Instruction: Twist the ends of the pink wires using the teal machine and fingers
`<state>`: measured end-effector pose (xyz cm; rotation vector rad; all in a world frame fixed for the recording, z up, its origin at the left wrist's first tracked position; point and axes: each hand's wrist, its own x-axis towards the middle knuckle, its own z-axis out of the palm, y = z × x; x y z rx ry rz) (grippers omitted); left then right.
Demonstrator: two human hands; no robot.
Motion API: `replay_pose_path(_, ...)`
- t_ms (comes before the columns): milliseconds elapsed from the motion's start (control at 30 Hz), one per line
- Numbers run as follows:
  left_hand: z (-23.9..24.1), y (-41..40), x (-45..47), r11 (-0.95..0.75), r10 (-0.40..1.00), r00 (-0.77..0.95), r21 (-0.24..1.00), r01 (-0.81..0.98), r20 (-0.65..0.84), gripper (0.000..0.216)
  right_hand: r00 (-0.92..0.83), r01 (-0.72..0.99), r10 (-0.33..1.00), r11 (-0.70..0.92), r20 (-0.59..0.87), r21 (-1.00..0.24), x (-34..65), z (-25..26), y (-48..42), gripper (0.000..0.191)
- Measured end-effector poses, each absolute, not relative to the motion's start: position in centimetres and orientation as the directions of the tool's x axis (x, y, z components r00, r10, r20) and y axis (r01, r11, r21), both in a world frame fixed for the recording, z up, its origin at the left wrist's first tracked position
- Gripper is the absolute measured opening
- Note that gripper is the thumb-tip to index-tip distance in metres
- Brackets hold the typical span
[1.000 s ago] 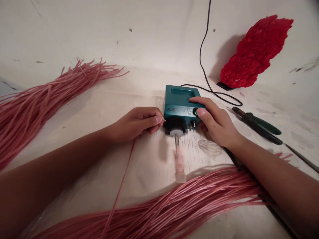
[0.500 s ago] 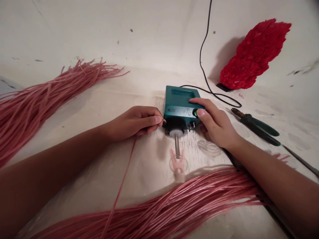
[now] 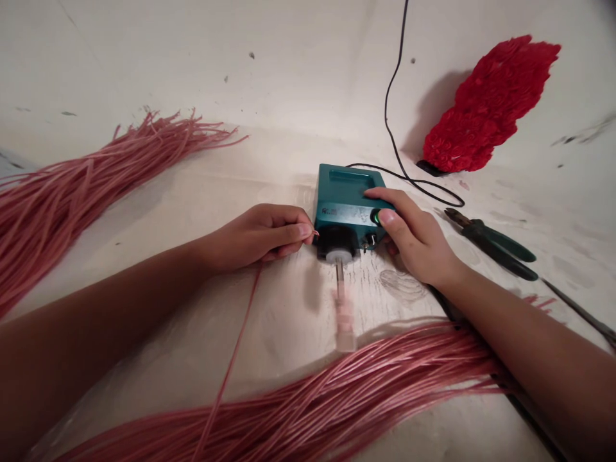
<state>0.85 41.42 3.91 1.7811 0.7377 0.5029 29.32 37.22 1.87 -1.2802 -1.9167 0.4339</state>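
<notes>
White sheet (image 3: 144, 77): pink cords (image 3: 337, 391) at 6 and 9 o'clock, pliers (image 3: 491, 247) at 3. My left hand (image 3: 257, 239) pinches one cord (image 3: 243, 314); my right hand (image 3: 414, 240) clasps the teal box (image 3: 344, 199).

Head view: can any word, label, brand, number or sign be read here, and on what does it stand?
Small label on the front of the teal box: too small and blurred to read.
No other text or sign is visible.
</notes>
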Motion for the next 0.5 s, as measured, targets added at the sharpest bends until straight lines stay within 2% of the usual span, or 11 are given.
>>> replay_pose_path(500,3.52,41.61,0.77,-0.181,0.694,0.720,0.963,0.198,-0.017,0.022,-0.205,0.632,0.877,0.458,0.435,-0.625,29.41,1.91,37.32,0.047)
